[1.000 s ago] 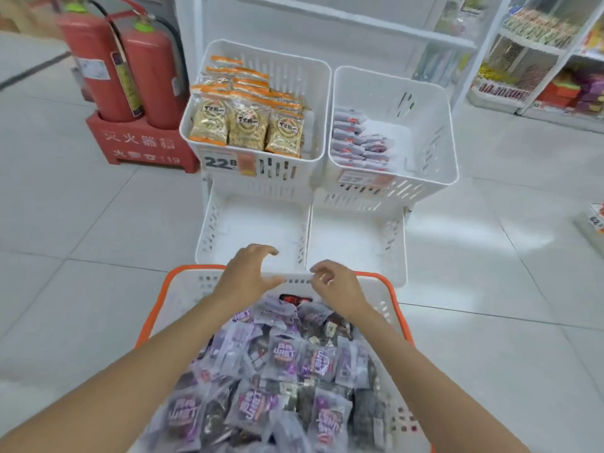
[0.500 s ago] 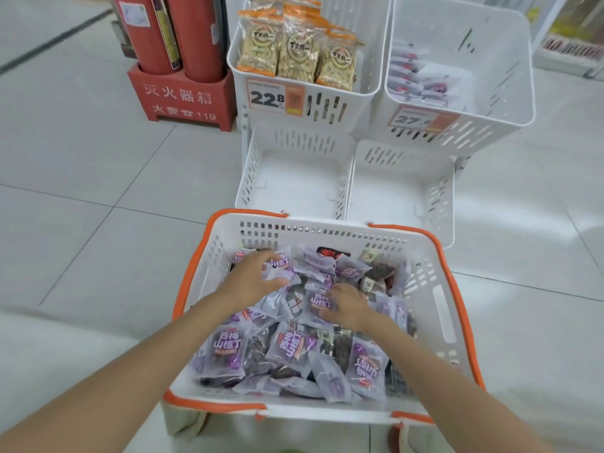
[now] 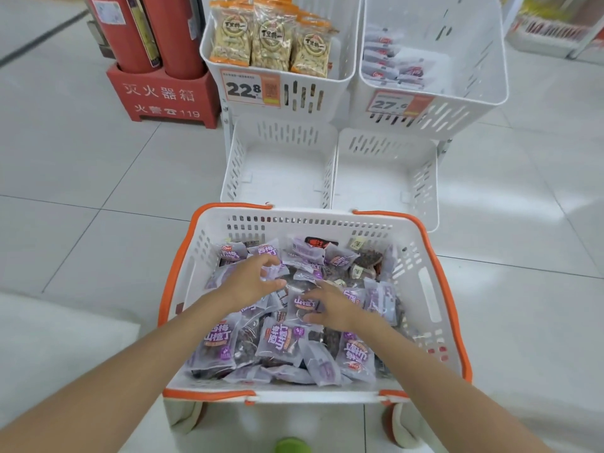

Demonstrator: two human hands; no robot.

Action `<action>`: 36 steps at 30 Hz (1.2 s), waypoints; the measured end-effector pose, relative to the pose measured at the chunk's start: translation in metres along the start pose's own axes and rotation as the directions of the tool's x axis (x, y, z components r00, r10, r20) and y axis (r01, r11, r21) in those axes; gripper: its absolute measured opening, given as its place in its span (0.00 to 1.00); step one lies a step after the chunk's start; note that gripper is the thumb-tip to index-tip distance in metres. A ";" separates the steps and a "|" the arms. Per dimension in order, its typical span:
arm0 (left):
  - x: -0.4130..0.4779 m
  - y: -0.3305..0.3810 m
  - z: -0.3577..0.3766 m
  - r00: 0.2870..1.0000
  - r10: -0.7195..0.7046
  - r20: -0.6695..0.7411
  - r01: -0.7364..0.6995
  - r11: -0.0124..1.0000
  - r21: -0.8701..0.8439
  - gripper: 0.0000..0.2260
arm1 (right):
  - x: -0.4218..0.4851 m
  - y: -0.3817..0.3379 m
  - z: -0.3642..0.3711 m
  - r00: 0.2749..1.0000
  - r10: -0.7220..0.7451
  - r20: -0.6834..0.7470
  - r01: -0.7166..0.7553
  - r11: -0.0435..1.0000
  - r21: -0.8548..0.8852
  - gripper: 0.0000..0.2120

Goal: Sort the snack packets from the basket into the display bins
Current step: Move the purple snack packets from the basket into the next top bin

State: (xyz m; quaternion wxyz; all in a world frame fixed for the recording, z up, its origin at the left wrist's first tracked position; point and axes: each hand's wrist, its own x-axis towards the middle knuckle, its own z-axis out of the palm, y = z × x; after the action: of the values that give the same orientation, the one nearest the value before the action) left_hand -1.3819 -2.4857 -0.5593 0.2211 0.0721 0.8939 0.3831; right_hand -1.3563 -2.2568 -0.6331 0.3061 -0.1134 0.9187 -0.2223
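While two hands (image 3: 251, 282) (image 3: 330, 308) occupy one basket (image 3: 310, 223), four bins (image 3: 310, 96) (image 3: 490, 93) (image 3: 281, 168) (image 3: 382, 178) stand beyond.

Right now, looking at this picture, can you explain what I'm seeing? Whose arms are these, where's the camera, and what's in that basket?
No machine here: a person wears a camera on the head, looking down at their own bare arms. The left hand and right hand reach into an orange-rimmed basket full of purple snack packets. Their fingers touch packets, but I cannot tell if any is gripped. Beyond, the two lower display bins look empty; the upper bins hold tan packets and pale packets.
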 end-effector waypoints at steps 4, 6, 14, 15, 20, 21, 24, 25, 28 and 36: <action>0.001 -0.001 0.000 1.000 -0.007 0.006 0.007 1.000 -0.003 0.20 | -0.006 -0.010 0.005 0.999 -0.044 -0.015 0.045 0.994 0.099 0.25; 0.002 -0.001 0.000 1.000 -0.017 0.009 0.017 1.000 -0.012 0.20 | -0.009 -0.015 0.005 1.000 -0.011 0.023 0.006 0.980 0.201 0.29; 0.002 0.002 0.008 0.996 -0.074 0.053 0.074 0.997 -0.009 0.20 | -0.016 -0.011 0.013 0.996 0.086 0.031 -0.091 0.882 0.463 0.29; 0.002 0.003 0.007 0.995 -0.085 0.043 0.084 0.996 0.023 0.22 | -0.017 -0.012 0.010 0.997 0.074 -0.016 -0.058 0.874 0.482 0.28; 0.005 0.011 0.007 0.949 -0.266 0.171 0.302 0.922 -0.240 0.36 | -0.025 -0.030 -0.016 0.984 -0.006 -0.180 0.114 0.796 0.595 0.24; 0.006 0.012 0.008 0.941 -0.262 0.215 0.321 0.891 -0.321 0.38 | -0.028 -0.037 -0.022 0.979 -0.047 -0.201 0.159 0.792 0.589 0.24; 0.013 0.009 0.012 0.945 -0.282 0.166 0.325 0.871 -0.369 0.39 | -0.030 -0.035 -0.046 0.983 -0.064 -0.174 0.154 0.807 0.570 0.35; 0.013 0.010 0.011 0.948 -0.301 0.105 0.318 0.877 -0.361 0.32 | -0.029 -0.027 -0.055 0.986 -0.020 -0.164 0.108 0.828 0.550 0.38; 0.015 0.006 0.009 0.949 -0.309 0.060 0.304 0.850 -0.431 0.18 | -0.026 0.012 -0.054 0.979 0.167 -0.117 -0.130 0.954 0.272 0.39; 0.009 0.007 0.008 0.943 -0.279 0.183 0.332 0.731 -0.596 0.25 | -0.002 0.019 -0.029 0.973 0.196 -0.125 -0.218 0.954 -0.204 0.05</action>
State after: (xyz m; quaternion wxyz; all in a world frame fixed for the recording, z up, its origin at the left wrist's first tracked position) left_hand -1.3860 -2.4729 -0.5624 0.3285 -0.1366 0.7083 0.6098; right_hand -1.3737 -2.2291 -0.6204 0.2655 -0.0373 0.9588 -0.0935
